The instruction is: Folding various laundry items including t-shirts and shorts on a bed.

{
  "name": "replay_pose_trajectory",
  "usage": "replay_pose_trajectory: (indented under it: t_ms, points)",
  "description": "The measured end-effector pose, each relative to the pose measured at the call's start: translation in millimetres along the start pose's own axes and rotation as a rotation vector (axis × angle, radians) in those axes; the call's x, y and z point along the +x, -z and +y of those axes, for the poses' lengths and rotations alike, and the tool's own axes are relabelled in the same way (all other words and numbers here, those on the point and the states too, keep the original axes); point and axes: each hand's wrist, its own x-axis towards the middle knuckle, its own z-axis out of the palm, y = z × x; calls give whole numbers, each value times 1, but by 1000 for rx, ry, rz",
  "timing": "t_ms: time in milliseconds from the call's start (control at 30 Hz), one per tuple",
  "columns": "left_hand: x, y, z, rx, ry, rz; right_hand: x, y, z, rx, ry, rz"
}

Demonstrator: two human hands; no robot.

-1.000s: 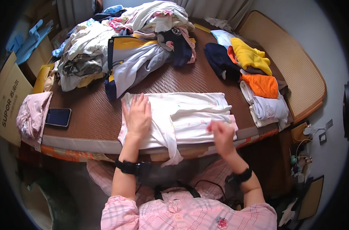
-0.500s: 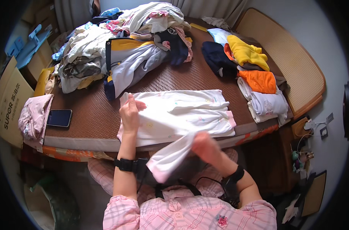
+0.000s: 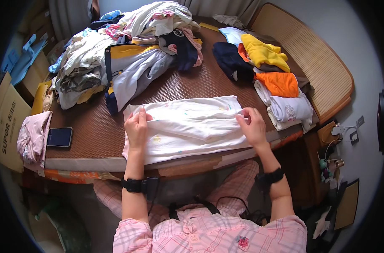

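A white garment [image 3: 187, 126] with small coloured prints and pink trim lies lengthwise along the near edge of the bed. At its left end, my left hand [image 3: 136, 128] has fingers closed on the fabric, thumb pointing up. My right hand [image 3: 252, 126] pinches the right end between thumb and fingers. Between the hands the cloth is stretched fairly flat, with a few soft folds running across it. Its kind, top or trousers, I cannot tell.
A large heap of mixed clothes [image 3: 84, 57] rises at the back left of the brown woven mat [image 3: 171, 86]. Stacked clothes, among them an orange piece [image 3: 277, 84] and a yellow one [image 3: 263, 52], lie right. A phone [image 3: 59, 137] and folded pink clothing [image 3: 34, 137] lie left.
The garment's loose pink-cuffed part, hanging over the bed's edge before, now lies up on the rest. My right hand moved up and right to the garment's right end; my left stayed at the left end.
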Motion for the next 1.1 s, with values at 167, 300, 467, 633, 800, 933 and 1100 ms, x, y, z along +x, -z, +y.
replay_pose_trajectory:
  t_ms: [167,300,467,633,800,933,1100]
  points:
    - [-1,5,0,97,-229,-41,9,13,31,79,248,-432]
    - [0,4,3,256,-268,-151,22,34,19,372,-71,-403]
    - [0,2,-9,183,-375,-175,69,31,28,740,-218,-225]
    - [2,-6,-16,137,-189,-49,79,-19,53,823,-403,-65]
    - [6,-4,-16,274,-184,-32,76,-64,83,-35,-169,60]
    - [5,-10,-16,436,-208,63,72,-69,79,-169,-153,57]
    - [4,-7,-9,513,-173,96,70,-49,92,37,-290,98]
